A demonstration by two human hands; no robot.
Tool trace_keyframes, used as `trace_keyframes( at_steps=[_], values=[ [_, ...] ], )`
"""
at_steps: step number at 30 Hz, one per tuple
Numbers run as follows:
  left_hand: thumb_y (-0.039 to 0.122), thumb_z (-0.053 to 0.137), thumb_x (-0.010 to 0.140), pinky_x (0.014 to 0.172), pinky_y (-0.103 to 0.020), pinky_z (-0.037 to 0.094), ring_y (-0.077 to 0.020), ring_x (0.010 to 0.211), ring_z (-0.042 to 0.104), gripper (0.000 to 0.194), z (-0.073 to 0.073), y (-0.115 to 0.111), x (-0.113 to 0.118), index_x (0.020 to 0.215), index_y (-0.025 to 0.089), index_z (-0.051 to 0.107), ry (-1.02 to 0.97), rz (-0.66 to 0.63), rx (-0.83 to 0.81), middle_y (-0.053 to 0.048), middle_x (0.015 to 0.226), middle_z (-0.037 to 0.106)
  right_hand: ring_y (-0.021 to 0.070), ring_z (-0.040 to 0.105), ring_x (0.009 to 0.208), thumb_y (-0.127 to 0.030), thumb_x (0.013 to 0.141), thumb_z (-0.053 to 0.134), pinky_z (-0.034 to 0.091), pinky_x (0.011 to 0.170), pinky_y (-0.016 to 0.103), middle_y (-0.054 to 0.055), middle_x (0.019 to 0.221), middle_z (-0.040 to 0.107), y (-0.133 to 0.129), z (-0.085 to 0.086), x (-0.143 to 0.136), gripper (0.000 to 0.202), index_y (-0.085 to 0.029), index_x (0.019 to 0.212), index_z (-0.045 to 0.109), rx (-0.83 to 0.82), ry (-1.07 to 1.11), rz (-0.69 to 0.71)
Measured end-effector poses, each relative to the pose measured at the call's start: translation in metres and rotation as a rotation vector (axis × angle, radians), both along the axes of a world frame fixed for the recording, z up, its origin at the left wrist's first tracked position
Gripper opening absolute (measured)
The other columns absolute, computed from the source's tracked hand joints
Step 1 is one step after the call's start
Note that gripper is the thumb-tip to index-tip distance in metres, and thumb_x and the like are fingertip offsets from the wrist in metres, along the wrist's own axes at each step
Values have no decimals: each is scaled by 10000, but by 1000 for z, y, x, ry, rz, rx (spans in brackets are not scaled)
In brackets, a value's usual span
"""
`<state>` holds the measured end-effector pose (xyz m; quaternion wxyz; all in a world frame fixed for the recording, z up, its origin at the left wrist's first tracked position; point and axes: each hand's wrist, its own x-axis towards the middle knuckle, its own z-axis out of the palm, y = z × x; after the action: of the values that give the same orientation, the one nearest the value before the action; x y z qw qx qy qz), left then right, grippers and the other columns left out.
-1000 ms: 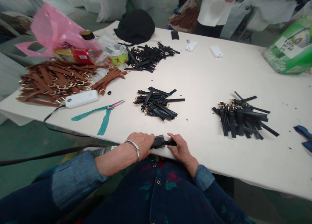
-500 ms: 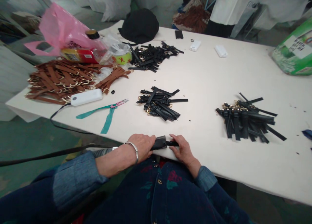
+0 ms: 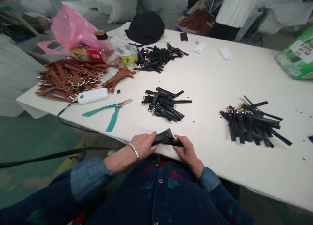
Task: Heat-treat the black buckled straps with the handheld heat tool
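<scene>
At the table's front edge my left hand (image 3: 143, 144) is closed round a black leather strap (image 3: 163, 136), whose wide flat end sticks out to the right, tilted up. My right hand (image 3: 187, 150) pinches a thin dark strap piece (image 3: 174, 143) lying just below that end; whether the two are joined I cannot tell. A long black band (image 3: 61, 154) trails from behind my left wrist off to the left. Beyond my hands lies a small pile of black buckled straps (image 3: 165, 104). Another pile of black straps (image 3: 251, 122) with gold buckles is to the right.
Pink-handled thread snips (image 3: 122, 103) with teal cloth strips and a white power bank (image 3: 93, 96) lie at left, near brown straps (image 3: 70, 76). Farther back are a pink bag (image 3: 70, 29), black cap (image 3: 146, 27) and more black straps (image 3: 156, 56). A green package (image 3: 298, 55) stands right.
The strap's wide end has tilted upward and swung away from the thin piece, which now shows beneath it. Both hands stay close together; the whole view has shifted slightly.
</scene>
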<state>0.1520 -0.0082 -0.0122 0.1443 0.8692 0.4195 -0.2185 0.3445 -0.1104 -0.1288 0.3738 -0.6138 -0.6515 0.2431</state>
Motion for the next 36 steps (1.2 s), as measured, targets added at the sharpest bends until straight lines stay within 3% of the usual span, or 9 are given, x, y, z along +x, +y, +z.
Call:
trace_keyframes(
  at_steps=[4,8,13,26,36],
  values=[
    [529,347,751,628,-325,415,-238,758,592,420,3,9,-21,983,207,484,29,71,18,-98,841,633,194,508,823,-224,724,564,440,759,369,47,872,564,0,-1,-1,481,-227,1188,435,3,-21,-9],
    [536,360,738,631,-332,414,-246,752,594,422,5,9,-36,984,218,488,56,30,-6,-92,822,635,192,509,818,-226,721,566,441,755,366,43,867,567,0,0,-1,474,-232,1179,443,0,-26,-16],
    [508,382,732,637,-337,420,-249,767,596,396,-1,9,-29,978,217,490,67,-14,-31,-92,834,638,190,505,822,-219,720,565,436,757,358,42,873,566,0,1,-1,448,-231,1157,462,-13,-17,-16],
    [529,379,734,633,-304,412,-223,764,595,400,-7,0,-34,952,215,495,15,150,-56,-78,820,634,191,499,838,-256,742,544,429,749,346,56,890,560,0,1,-4,308,-202,1044,520,0,-67,-5],
    [532,356,751,606,-291,414,-216,747,597,393,-11,-3,-39,941,212,483,-28,212,-58,-74,815,634,208,454,816,-316,732,590,389,710,343,56,835,525,3,19,-7,241,-195,934,540,-135,-294,-1]
  ],
)
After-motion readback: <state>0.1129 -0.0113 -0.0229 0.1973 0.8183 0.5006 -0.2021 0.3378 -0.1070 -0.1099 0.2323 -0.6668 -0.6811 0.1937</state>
